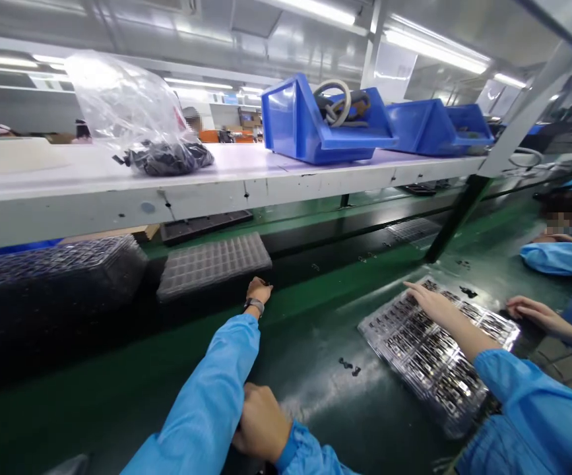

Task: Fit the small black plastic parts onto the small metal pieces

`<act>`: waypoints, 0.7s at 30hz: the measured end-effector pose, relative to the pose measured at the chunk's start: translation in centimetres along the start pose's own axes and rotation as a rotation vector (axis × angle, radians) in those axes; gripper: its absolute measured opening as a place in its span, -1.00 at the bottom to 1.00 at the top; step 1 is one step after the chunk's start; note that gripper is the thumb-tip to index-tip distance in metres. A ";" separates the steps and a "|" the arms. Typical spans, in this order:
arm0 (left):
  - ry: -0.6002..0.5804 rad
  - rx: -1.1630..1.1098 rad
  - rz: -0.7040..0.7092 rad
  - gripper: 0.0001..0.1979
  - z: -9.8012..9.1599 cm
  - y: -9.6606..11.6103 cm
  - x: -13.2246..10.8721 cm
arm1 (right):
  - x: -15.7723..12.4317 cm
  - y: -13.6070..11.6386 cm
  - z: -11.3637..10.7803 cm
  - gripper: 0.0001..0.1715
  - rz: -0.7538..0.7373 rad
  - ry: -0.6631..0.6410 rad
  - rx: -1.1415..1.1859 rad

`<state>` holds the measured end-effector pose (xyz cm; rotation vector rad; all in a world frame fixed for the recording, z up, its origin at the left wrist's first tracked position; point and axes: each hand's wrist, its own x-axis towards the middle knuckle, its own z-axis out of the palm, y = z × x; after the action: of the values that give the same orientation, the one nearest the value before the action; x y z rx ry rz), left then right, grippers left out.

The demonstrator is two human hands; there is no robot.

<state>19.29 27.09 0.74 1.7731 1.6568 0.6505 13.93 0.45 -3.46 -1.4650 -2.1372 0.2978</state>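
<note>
— Head view: left hand, centre frame, fingers curled just right of grid tray; can't tell if gripping anything.
— Right hand?
— Bottom centre, clenched on left sleeve, prob. keeping it off the belt.

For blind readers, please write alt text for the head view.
The left hand, in a blue sleeve, reaches across a green belt toward a clear cell tray; the right hand grips that sleeve. Nearby, another hand rests on a parts tray.

Left hand reaches far forward, curled; right hand fisted against left sleeve.
</note>
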 end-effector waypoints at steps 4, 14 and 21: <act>-0.018 -0.179 0.010 -0.77 -1.3 -0.6 -1.1 | -0.1 -0.3 -1.2 -0.83 0.026 -0.046 -0.093; -0.153 -0.657 0.117 -0.57 -11.6 -8.5 -12.4 | -0.8 -0.8 -3.5 -0.80 0.066 -0.151 0.026; -0.174 -0.967 0.019 -0.50 -13.9 -16.1 -22.0 | -1.3 -0.2 -3.8 -0.75 0.047 -0.198 0.128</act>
<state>-3.81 7.02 -0.11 1.0842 0.9300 1.0399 16.16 -1.25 -0.53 -1.4652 -2.1936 0.6089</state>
